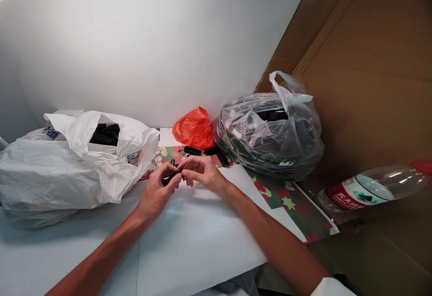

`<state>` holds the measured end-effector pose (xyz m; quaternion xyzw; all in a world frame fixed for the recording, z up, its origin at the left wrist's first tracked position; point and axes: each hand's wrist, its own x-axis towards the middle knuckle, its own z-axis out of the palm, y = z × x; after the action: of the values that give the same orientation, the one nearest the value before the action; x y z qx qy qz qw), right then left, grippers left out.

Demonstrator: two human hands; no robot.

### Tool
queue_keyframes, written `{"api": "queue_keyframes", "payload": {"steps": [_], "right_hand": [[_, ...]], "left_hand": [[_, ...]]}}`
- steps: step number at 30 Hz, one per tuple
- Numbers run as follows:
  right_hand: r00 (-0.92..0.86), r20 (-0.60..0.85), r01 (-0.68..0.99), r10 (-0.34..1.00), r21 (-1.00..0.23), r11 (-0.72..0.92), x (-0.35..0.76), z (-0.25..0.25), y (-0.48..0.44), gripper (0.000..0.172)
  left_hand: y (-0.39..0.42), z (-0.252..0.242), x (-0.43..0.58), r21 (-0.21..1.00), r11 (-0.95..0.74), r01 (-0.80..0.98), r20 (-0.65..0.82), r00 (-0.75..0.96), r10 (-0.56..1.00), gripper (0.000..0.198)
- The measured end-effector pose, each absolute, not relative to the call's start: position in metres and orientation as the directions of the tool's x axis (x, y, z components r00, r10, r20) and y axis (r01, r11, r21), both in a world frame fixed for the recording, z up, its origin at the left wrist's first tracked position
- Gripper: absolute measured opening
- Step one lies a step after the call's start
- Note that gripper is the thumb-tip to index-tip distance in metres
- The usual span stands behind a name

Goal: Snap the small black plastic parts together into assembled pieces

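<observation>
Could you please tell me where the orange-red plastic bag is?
In the head view, the orange-red plastic bag sits near the centre, beyond the right hand and just left of the clear plastic bag.

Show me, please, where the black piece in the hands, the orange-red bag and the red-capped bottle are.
Black piece (166, 181): head view, on its lower end by the left thumb.
Orange-red bag (194, 127): head view, on its crumpled front.
Red-capped bottle (367, 195): head view, on its label.
</observation>
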<state>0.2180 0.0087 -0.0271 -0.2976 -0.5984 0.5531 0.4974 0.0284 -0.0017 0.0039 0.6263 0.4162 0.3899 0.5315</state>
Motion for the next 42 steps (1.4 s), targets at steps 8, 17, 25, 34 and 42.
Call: {"api": "queue_keyframes", "payload": {"steps": [8, 17, 25, 34, 42], "right_hand": [[-0.442, 0.196, -0.191, 0.875, -0.974, 0.122, 0.225, -0.022, 0.009, 0.043], [-0.363, 0.228, -0.093, 0.903, -0.974, 0.208, 0.222, -0.023, 0.007, 0.032], [-0.245, 0.243, 0.015, 0.939, -0.967, 0.255, 0.216, -0.028, 0.006, 0.014], [-0.199, 0.291, 0.088, 0.936, -0.946, 0.313, 0.213, -0.031, 0.004, 0.014], [-0.222, 0.251, -0.044, 0.942, -0.968, 0.247, 0.209, -0.025, 0.004, 0.021]], "left_hand": [[-0.007, 0.002, 0.022, 0.972, -0.207, 0.112, 0.142, 0.427, 0.893, 0.034], [-0.008, -0.002, 0.023, 0.869, -0.336, 0.363, 0.212, 0.340, 0.916, 0.024], [-0.013, 0.002, 0.027, 0.722, -0.362, 0.590, 0.208, 0.314, 0.926, 0.029], [-0.013, -0.006, 0.026, 0.626, -0.378, 0.682, 0.190, 0.337, 0.922, 0.034], [-0.010, -0.004, 0.025, 0.636, -0.348, 0.689, 0.166, 0.318, 0.933, 0.033]]}}
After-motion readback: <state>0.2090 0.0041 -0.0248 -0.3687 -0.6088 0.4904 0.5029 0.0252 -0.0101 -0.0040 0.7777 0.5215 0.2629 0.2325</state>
